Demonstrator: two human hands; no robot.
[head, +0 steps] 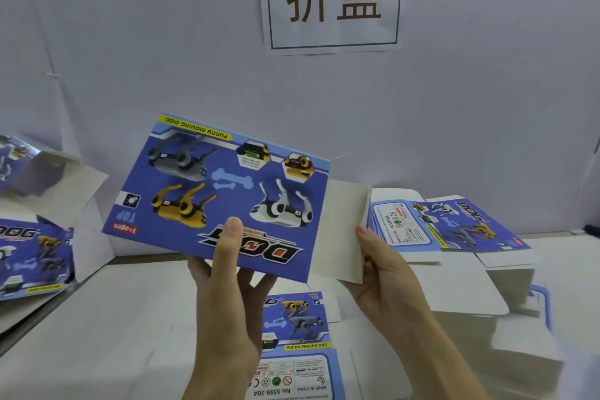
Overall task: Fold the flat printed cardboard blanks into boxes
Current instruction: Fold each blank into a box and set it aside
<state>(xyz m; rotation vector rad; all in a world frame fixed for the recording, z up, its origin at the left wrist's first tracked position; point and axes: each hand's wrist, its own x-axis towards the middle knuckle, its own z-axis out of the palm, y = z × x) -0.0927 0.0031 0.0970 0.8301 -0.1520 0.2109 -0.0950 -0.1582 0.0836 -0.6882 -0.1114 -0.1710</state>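
The left hand is pinching the printed blank, thumb on its face, fingers behind; the right hand is pinching its white flap. Held above the surface, it is looking light and stiff (edges seem safest). A loose blank and a stack are crowding the space below.

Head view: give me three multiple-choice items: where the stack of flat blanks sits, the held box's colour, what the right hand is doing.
1. The stack of flat blanks lies: A on the wall; B right of the right hand; C in the left hand.
2. The face of the held box is mainly: A red; B green; C blue.
3. The right hand: A grips the box's plain flap; B rests flat on the table; C hangs idle.
Answers: B, it shows just past that hand; C, its printed background is blue; A, the thumb pinches the flap's edge.
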